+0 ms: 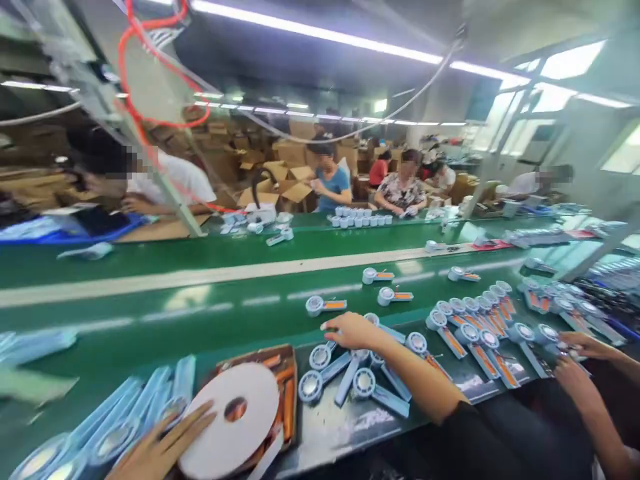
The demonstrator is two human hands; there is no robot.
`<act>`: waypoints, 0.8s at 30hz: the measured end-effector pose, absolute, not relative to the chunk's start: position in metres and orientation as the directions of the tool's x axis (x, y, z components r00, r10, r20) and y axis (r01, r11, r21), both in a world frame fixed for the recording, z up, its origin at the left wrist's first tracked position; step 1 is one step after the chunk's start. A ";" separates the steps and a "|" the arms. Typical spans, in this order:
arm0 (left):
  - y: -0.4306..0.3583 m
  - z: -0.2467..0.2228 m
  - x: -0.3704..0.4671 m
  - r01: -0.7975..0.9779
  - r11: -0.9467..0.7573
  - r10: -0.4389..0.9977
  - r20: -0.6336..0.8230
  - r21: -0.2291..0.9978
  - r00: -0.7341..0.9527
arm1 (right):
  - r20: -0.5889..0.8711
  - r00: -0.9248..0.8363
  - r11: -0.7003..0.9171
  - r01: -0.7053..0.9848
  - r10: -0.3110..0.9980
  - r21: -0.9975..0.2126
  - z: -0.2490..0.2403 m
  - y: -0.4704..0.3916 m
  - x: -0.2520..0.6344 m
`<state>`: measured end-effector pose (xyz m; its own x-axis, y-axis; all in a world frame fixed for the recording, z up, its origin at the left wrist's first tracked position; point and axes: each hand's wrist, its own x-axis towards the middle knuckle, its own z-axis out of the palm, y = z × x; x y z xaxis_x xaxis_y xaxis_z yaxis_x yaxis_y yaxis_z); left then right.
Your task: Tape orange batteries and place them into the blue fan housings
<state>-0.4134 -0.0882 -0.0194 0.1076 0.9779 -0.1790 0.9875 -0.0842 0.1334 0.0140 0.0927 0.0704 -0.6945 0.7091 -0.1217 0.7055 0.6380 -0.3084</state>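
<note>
The left hand [167, 440] lies flat, fingers extended, on a white disc-shaped reel [257, 390] atop a cardboard box [295, 353]. The right hand [357, 330], loosely spread and seemingly unladen, reaches over pale-blue, round-headed plastic fan pieces [364, 383] beside a smooth green conveyor [250, 323]. Co-workers [333, 183] sit opposite beneath strip lights [320, 33].

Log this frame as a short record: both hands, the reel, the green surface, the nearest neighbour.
Left hand: fingers over the edge of the white reel
Right hand: above light-blue parts; contact unclear
Reel: over a box of orange pieces
Green surface: bears parts with orange strips
Neighbour: another person's hands, right, at similar parts
</note>
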 end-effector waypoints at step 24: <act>-0.156 0.058 -0.346 0.954 -0.243 0.962 0.168 0.175 0.214 | -0.131 -0.881 0.733 0.453 0.454 -0.507 0.037 -0.057 -0.058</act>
<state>-0.3457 -0.1565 0.0575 0.2144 0.9622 0.1677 0.9541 -0.2430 0.1749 -0.0583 -0.0567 0.0374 -0.8811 0.4543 -0.1310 0.4533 0.7330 -0.5072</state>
